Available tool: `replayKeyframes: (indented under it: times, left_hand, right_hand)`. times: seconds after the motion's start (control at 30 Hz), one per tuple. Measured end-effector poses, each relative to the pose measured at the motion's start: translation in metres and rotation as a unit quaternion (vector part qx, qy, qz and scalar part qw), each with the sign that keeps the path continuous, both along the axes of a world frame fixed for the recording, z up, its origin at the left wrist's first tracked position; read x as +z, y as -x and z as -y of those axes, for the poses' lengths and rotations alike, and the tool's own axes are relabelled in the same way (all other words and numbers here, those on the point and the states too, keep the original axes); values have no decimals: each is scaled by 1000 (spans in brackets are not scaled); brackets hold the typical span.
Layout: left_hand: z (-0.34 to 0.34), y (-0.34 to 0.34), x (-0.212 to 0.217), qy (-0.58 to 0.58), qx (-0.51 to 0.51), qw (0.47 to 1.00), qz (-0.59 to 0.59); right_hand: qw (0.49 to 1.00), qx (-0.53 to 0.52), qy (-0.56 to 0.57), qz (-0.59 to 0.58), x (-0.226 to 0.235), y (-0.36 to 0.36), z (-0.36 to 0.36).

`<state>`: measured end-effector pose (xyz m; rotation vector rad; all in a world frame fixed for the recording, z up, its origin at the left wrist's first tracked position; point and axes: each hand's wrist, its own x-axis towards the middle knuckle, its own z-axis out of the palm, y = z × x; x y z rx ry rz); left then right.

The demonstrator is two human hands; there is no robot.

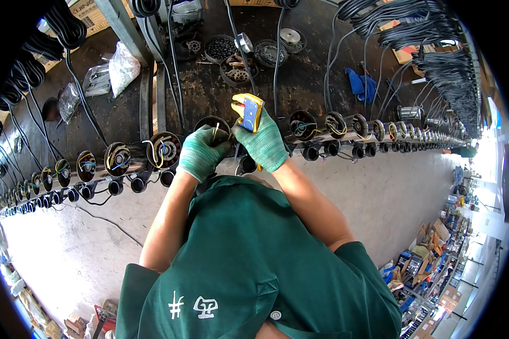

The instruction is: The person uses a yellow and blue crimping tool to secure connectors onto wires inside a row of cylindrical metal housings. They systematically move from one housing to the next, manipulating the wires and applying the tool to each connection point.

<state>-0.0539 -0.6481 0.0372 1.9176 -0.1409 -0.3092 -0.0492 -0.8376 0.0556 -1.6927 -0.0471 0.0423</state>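
In a green knit glove, my right hand (pixel 261 142) is closed around a yellow and blue wire stripper (pixel 250 113), whose jaws point up and away from me. My left hand (pixel 201 153), gloved alike, has its fingers pinched together at the open end of a round motor housing (pixel 208 121). A thin pale wire (pixel 215 130) sticks up from those fingertips. The housing is partly hidden behind the left glove. Just left of it another motor (pixel 164 150) shows its windings and loose yellow and white wires. To the right of my hands stands a motor with blue wires (pixel 303 125).
Motors line the bench edge both ways, with black cables rising from them. Bowls of small parts (pixel 219 48) and a metal-parts tray (pixel 237 70) lie beyond my hands. A white plastic bag (pixel 123 69) sits left, a blue cloth (pixel 361 86) right. Coiled cables (pixel 418 34) hang far right.
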Motion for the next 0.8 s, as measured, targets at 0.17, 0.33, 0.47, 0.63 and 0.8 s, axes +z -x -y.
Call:
replayKeyframes:
  times: [0.17,0.33,0.47,0.63,0.8]
  left_hand:
    - [3,2,-2,32,38,998,34]
    - [2,3,-12,47,52,997,44]
    - [4,3,-9,55,49,997,7]
    - [4,4,-14,127,68,989,-29]
    - [2,4,-15,123,60,990,-10]
  right_hand:
    - [986,32,-110,-123,15,7,21]
    - [893,99,-320,-302,46,33,42]
    - [930,70,-257,-252,15,39,42]
    - [903,124,-265,-316,23,32,44]
    - [931,133,-205,-272,23,30,45]
